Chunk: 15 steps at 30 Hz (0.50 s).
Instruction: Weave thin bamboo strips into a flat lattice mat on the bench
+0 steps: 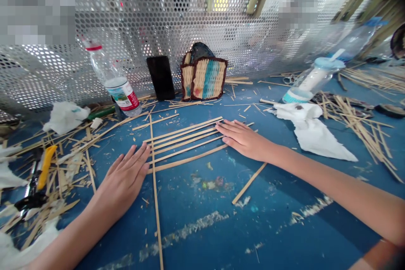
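Note:
Several thin bamboo strips [186, 141] lie roughly side by side on the blue tabletop [196, 215]. One long bamboo strip [156, 202] runs toward me and crosses them near their left ends. My left hand [128, 173] rests flat, fingers stretched out, over the left ends of the strips. On their right ends lies my right hand [242, 137], also flat with its fingers extended. A shorter strip [249, 182] sticks out below my right wrist, its far end hidden by the arm.
A plastic bottle [122, 93], a dark phone [160, 78] and a small woven bag [209, 78] stand against the perforated metal panel [133, 29]. Bamboo scraps and a yellow cutter [47, 168] lie left. White tissue [310, 126], a lidded cup [311, 78] and strips [363, 126] are right.

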Each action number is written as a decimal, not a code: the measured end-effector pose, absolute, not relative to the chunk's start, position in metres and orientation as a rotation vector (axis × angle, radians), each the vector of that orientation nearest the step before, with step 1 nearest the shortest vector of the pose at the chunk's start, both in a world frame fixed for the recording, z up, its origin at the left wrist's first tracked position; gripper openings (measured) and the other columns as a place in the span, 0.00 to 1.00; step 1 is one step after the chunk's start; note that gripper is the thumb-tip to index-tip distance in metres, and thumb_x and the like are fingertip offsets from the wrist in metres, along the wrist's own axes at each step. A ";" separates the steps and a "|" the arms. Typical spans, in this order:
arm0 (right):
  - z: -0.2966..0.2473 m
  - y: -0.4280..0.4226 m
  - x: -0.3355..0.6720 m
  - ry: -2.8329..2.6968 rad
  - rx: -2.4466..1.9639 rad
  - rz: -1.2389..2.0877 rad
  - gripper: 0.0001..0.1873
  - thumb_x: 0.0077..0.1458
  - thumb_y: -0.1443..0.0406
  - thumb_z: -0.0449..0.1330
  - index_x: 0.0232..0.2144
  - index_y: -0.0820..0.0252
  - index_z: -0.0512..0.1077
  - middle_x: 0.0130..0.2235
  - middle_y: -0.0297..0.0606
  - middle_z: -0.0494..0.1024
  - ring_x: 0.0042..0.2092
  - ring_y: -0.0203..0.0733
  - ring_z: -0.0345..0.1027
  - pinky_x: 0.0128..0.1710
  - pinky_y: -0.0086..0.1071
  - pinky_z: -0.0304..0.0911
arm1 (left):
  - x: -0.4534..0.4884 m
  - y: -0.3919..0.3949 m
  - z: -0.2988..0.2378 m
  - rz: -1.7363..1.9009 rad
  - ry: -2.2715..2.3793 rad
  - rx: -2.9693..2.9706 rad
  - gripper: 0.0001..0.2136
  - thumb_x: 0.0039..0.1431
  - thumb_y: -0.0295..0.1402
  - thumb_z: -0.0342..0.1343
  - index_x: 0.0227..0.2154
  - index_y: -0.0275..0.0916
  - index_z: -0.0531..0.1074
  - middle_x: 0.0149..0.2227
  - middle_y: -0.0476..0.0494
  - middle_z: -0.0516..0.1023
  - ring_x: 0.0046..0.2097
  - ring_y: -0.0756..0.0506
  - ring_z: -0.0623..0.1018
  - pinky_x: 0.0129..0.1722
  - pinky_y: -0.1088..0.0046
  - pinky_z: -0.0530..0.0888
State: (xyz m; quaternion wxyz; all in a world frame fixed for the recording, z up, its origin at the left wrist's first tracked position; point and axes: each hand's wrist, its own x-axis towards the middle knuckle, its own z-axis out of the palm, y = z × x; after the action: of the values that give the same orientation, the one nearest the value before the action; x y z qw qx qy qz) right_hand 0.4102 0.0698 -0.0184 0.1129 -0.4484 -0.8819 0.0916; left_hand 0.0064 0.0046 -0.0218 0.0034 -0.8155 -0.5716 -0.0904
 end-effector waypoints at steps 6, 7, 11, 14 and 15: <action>-0.020 0.070 0.410 -2.591 -1.331 0.274 0.29 0.71 0.53 0.42 0.70 0.49 0.54 0.71 0.34 0.53 0.71 0.49 0.43 0.71 0.52 0.43 | 0.011 0.003 -0.018 -0.203 -1.803 -2.526 0.30 0.71 0.45 0.27 0.67 0.41 0.59 0.69 0.49 0.58 0.71 0.40 0.56 0.67 0.51 0.59; -0.021 0.070 0.410 -2.591 -1.330 0.265 0.29 0.71 0.53 0.42 0.70 0.49 0.54 0.71 0.35 0.54 0.71 0.49 0.43 0.71 0.52 0.43 | 0.011 0.002 -0.017 -0.197 -1.805 -2.521 0.30 0.71 0.45 0.27 0.68 0.41 0.59 0.69 0.49 0.58 0.71 0.41 0.55 0.67 0.51 0.59; -0.021 0.068 0.410 -2.593 -1.347 0.224 0.29 0.71 0.53 0.40 0.70 0.51 0.55 0.70 0.36 0.55 0.71 0.50 0.44 0.70 0.53 0.44 | 0.011 0.002 -0.017 -0.182 -1.822 -2.520 0.29 0.71 0.44 0.28 0.68 0.43 0.58 0.70 0.50 0.57 0.71 0.41 0.54 0.68 0.53 0.58; -0.020 0.068 0.409 -2.604 -1.357 0.212 0.29 0.71 0.53 0.39 0.70 0.50 0.55 0.70 0.35 0.56 0.72 0.49 0.43 0.70 0.55 0.44 | 0.010 0.002 -0.018 -0.199 -1.826 -2.526 0.28 0.71 0.44 0.29 0.68 0.44 0.58 0.70 0.51 0.57 0.71 0.41 0.54 0.68 0.54 0.57; -0.020 0.068 0.409 -2.607 -1.353 0.211 0.29 0.71 0.54 0.39 0.70 0.51 0.54 0.70 0.35 0.56 0.72 0.49 0.42 0.70 0.55 0.44 | 0.010 0.002 -0.018 -0.213 -1.824 -2.528 0.28 0.72 0.44 0.30 0.68 0.44 0.58 0.70 0.50 0.58 0.71 0.41 0.55 0.68 0.54 0.57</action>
State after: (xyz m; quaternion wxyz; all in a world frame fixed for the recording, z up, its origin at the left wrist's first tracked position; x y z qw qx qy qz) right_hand 0.4088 0.0677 -0.0197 0.0981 -0.4572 -0.8810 0.0714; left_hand 0.0102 0.0020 -0.0176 0.0088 -0.8090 -0.5838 -0.0682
